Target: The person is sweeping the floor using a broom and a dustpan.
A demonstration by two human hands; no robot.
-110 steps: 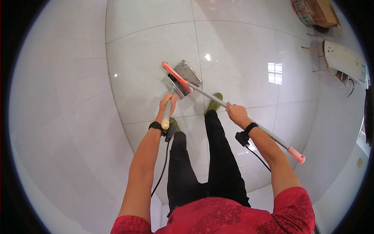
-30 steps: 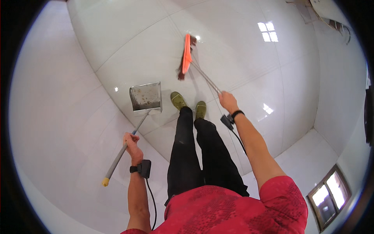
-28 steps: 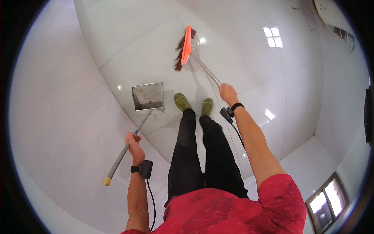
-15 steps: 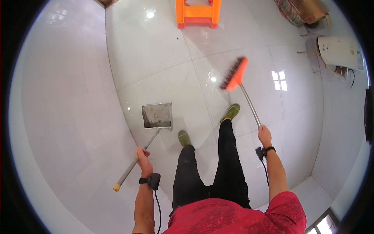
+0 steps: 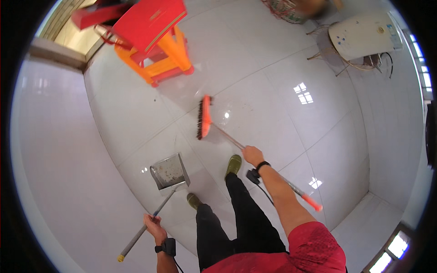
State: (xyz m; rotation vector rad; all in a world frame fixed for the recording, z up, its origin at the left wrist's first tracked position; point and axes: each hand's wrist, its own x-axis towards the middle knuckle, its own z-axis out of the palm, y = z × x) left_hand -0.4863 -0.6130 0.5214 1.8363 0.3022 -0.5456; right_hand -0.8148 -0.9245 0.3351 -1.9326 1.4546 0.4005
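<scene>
My right hand [image 5: 253, 155] is wrapped round the metal handle of a broom [image 5: 206, 117] with an orange head and dark bristles. The broom head is over the tiled floor to the left of that hand, and its orange-tipped handle end reaches back past my right forearm. A metal dustpan [image 5: 169, 172] lies at the left, its open side facing away from me, with dark specks on its inner surface. My left hand [image 5: 154, 227] holds the dustpan's long grey handle, whose yellow end sticks out behind the hand.
Orange stools [image 5: 170, 54] with a red box [image 5: 150, 22] on top stand at the far left. A white-topped chair or small table [image 5: 362, 36] is at the far right, near a woven basket [image 5: 284, 10]. A dark speck [image 5: 154, 99] lies on the floor. A wall [image 5: 59, 150] runs along the left.
The broom has swung leftward and its head now points left, nearer the dustpan. My right hand has moved left with it. The view has turned, bringing the red box into sight.
</scene>
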